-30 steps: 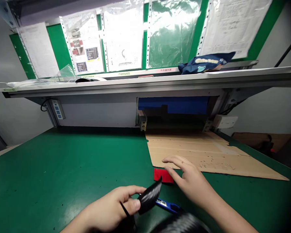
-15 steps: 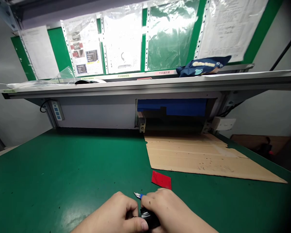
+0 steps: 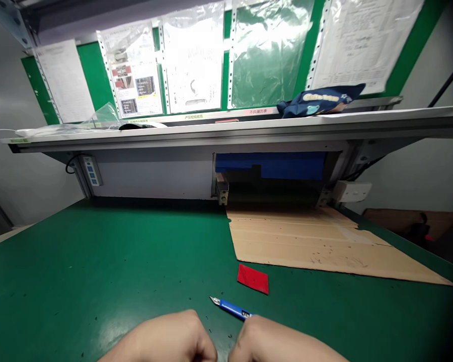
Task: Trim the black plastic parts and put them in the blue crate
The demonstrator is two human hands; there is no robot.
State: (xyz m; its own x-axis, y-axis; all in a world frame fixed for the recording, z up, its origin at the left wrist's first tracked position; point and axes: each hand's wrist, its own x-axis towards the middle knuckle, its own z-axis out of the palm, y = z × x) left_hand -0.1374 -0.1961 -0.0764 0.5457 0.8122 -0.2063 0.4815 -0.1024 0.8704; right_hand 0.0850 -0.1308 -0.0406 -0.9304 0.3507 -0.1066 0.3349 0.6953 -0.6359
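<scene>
My left hand (image 3: 169, 334) is at the bottom edge of the head view, its fingers curled down and mostly cut off. Close beside it, my right hand (image 3: 275, 342) is also curled, knuckles up, its fingertips out of sight. Whatever the two hands hold between them lies below the frame. A blue pen-shaped tool with a pointed metal tip (image 3: 231, 307) lies on the table just beyond the right hand, its rear end hidden by that hand. Farther out, a small flat red piece (image 3: 252, 279) lies on the green tabletop.
A flat cardboard sheet (image 3: 305, 246) covers the right rear of the green table (image 3: 98, 251), which has small dark specks. A shelf (image 3: 196, 137) crosses above, carrying a dark blue pouch (image 3: 320, 101) and plastic bags. A power strip (image 3: 92, 171) hangs at left.
Both hands have moved down toward the bottom edge, taking the black object out of view. More of the blue tool now shows. The camera view has shifted slightly.
</scene>
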